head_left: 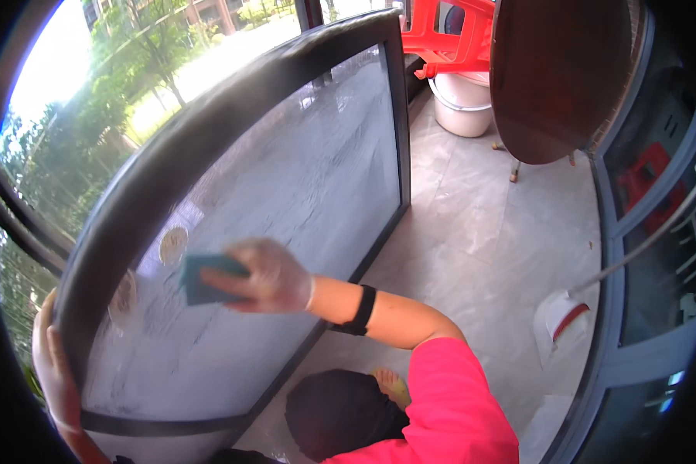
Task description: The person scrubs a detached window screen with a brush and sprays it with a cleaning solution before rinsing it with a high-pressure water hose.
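A window sash with a dark frame stands tilted in front of me. Its glass pane looks wet and streaked with whitish film. My right hand, in a thin see-through glove and slightly blurred, grips a teal sponge against the lower left part of the pane. Beside the sponge, two round pale marks show on the glass. At the far left my left hand is wrapped around the outer edge of the frame, with some of its fingers hidden behind it.
Grey tiled floor runs along the right. At the back are a red plastic stool, a white bucket and a dark round tabletop on edge. A long-handled broom leans near the glazed doors. My foot is below.
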Action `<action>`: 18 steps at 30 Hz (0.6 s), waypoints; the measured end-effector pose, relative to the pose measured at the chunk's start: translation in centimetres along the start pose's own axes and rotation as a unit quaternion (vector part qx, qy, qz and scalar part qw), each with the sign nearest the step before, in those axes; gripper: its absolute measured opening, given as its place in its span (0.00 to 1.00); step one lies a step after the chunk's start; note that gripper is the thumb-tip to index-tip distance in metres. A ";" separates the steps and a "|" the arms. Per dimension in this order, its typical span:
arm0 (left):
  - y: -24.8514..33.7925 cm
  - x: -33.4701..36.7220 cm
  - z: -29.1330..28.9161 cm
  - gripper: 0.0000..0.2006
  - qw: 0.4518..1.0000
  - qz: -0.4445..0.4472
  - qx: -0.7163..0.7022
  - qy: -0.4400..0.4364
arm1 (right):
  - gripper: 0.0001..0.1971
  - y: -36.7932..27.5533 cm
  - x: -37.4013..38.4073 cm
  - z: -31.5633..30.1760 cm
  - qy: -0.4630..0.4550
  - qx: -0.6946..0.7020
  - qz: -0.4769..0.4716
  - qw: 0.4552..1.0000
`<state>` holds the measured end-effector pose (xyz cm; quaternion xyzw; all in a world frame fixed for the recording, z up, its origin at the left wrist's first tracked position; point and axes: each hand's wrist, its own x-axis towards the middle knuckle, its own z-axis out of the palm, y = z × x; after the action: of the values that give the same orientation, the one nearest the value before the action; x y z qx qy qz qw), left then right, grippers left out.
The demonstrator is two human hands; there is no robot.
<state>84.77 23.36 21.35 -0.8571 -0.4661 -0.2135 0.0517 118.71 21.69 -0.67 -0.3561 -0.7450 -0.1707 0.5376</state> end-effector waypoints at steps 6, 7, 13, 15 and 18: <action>8.7 7.4 5.7 0.21 0.994 -0.038 -0.093 0.036 | 0.22 9.9 1.1 -4.5 -0.054 -0.068 -0.085 0.993; 9.2 7.5 5.7 0.20 0.995 -0.058 -0.081 0.029 | 0.23 12.7 0.7 -5.6 -0.022 -0.070 -0.044 0.996; 8.5 8.1 8.0 0.24 0.983 -0.012 -0.082 0.164 | 0.31 27.5 -2.3 -16.9 0.288 -0.379 0.222 0.851; 6.6 7.7 8.2 0.26 0.979 -0.045 -0.088 0.178 | 0.33 26.5 2.0 -16.6 0.323 -0.335 0.142 0.873; 4.8 7.3 6.9 0.27 0.969 -0.101 -0.100 0.200 | 0.34 26.1 3.4 -13.9 0.372 -0.290 0.113 0.874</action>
<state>94.40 28.34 18.65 -0.7462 -0.5070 -0.4299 0.0357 146.20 31.95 4.12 -0.4877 -0.3617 -0.4373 0.6634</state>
